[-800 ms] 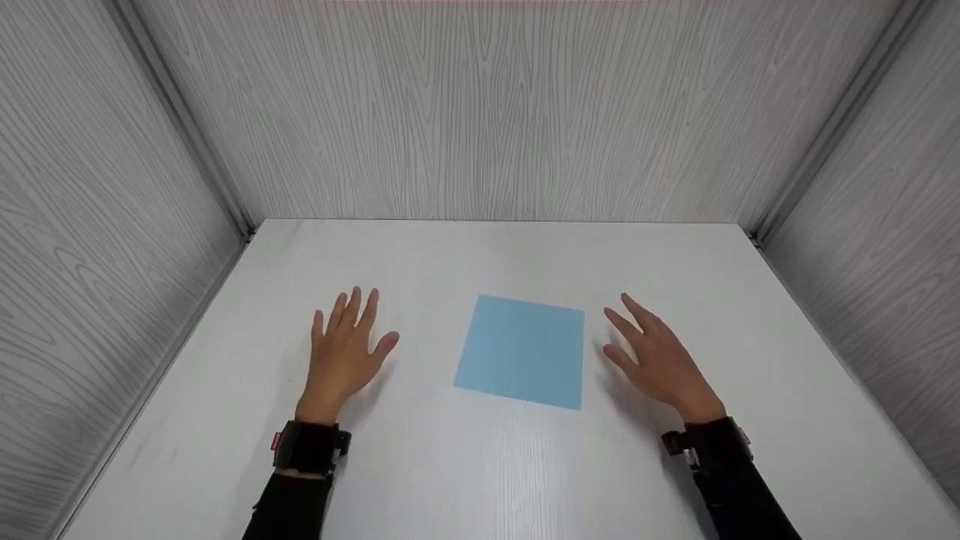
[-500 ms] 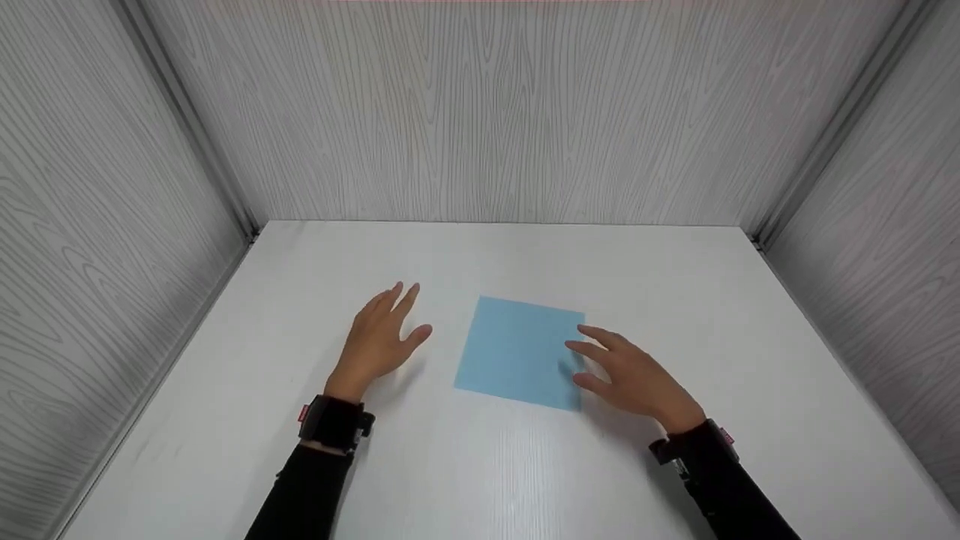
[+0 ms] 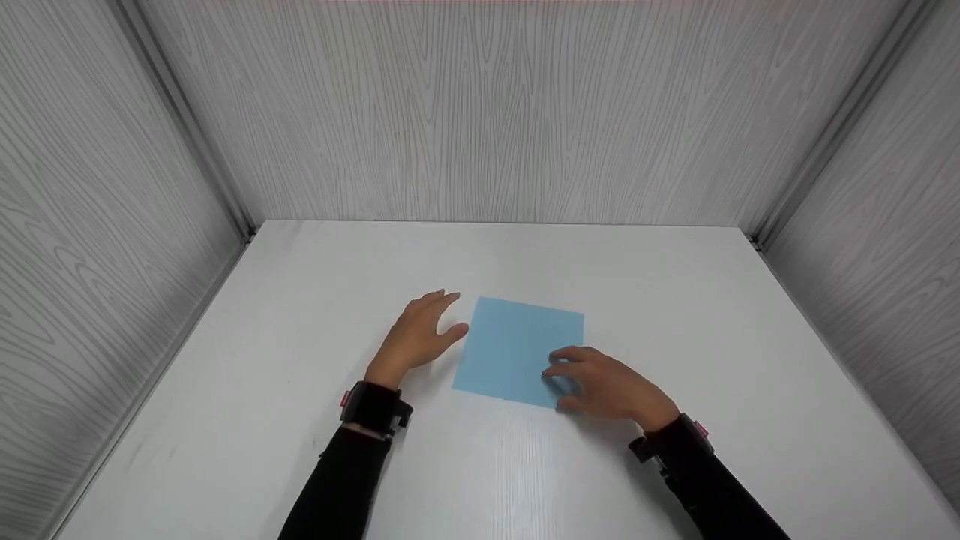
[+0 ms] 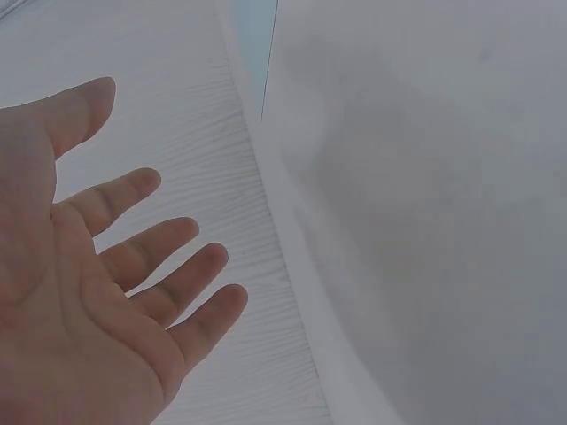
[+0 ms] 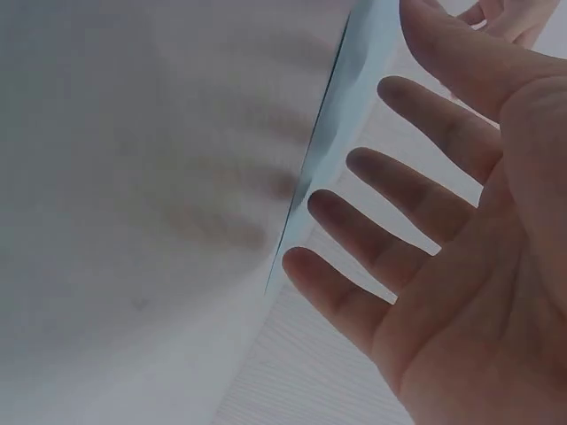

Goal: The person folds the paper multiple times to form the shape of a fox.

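Note:
A square sheet of light blue paper [image 3: 506,349] lies flat on the white table, slightly turned. My left hand [image 3: 416,334] hovers at its left edge, thumb and fingers spread apart. The left wrist view shows that hand's palm [image 4: 71,283] and loosely extended fingers, with a corner of the blue paper [image 4: 255,44] beyond. My right hand [image 3: 607,386] is over the paper's lower right corner, which it hides. In the right wrist view its fingers [image 5: 350,230] are apart and lightly bent, close above the paper [image 5: 354,88]. Neither hand holds anything.
The white tabletop [image 3: 480,472] spreads around the paper. Grey wood-grain panels stand at the back [image 3: 480,112], the left [image 3: 97,225] and the right [image 3: 885,195]. Dark cuffs with devices sit on both wrists.
Both hands have moved inward: the left one rightward to the paper's left edge, the right one leftward and nearer over its lower right corner. The paper has stayed in place.

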